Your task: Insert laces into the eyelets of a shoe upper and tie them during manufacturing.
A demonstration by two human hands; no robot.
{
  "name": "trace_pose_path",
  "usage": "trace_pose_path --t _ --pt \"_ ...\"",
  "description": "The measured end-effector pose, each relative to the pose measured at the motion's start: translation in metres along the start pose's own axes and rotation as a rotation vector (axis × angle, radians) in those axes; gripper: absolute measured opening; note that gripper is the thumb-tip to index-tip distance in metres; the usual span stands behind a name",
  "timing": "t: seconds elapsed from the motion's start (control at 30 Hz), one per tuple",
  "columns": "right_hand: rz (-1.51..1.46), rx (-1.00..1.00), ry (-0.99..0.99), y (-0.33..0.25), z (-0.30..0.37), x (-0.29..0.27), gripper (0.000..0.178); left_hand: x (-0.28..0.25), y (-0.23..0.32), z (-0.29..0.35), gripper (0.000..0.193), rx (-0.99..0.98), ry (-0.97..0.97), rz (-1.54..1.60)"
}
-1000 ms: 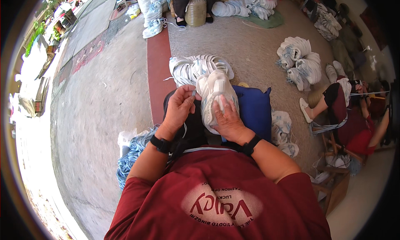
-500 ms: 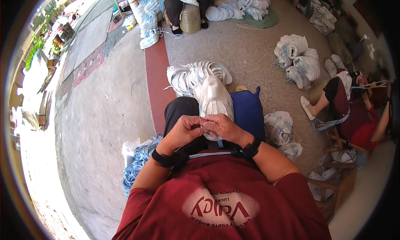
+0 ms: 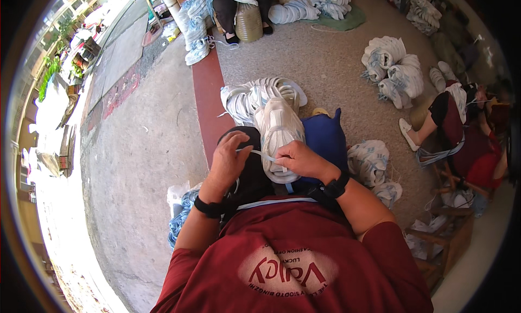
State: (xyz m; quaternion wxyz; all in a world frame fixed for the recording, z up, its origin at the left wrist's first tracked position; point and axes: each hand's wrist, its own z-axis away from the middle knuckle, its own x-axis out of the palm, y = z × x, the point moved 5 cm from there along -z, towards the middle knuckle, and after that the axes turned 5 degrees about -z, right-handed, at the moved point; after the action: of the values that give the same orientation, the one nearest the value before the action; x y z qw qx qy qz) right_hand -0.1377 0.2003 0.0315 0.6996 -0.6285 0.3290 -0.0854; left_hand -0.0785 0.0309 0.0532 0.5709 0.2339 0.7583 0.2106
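Together, both hands (image 3: pixel 230 160) (image 3: pixel 297 159) pinching lace (image 3: pixel 264 155)

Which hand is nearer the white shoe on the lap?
Right. The right hand rests on the white shoe, pinching the lace; the left hand holds the lace's other end just left of it.

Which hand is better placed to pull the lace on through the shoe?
Left, probably. The left hand pinches the free end of the white lace, stretched out to the side, with room to draw further. The right hand rests on the white shoe, steadying it where the lace enters.
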Motion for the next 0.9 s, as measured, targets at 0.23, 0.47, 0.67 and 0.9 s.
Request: trace_pose_path --t 0.23,0.47,0.67,0.9 --pt "-0.061 -0.03 0.092 -0.004 -0.022 -0.018 0.023 0.038 0.029 -0.035 0.033 -0.043 -0.445 0.536" --pt "-0.245 0.203 0.361 0.058 -0.032 -0.044 0.016 0.053 -0.02 -0.049 0.011 -0.36 -0.507 0.663" --pt "-0.419 0.373 0.337 0.082 -0.043 -0.036 0.007 0.065 -0.04 -0.061 0.012 -0.409 -0.42 0.548" --pt "-0.292 0.39 0.328 0.094 -0.053 -0.035 0.011 0.074 -0.038 -0.076 0.013 -0.343 -0.563 0.249"
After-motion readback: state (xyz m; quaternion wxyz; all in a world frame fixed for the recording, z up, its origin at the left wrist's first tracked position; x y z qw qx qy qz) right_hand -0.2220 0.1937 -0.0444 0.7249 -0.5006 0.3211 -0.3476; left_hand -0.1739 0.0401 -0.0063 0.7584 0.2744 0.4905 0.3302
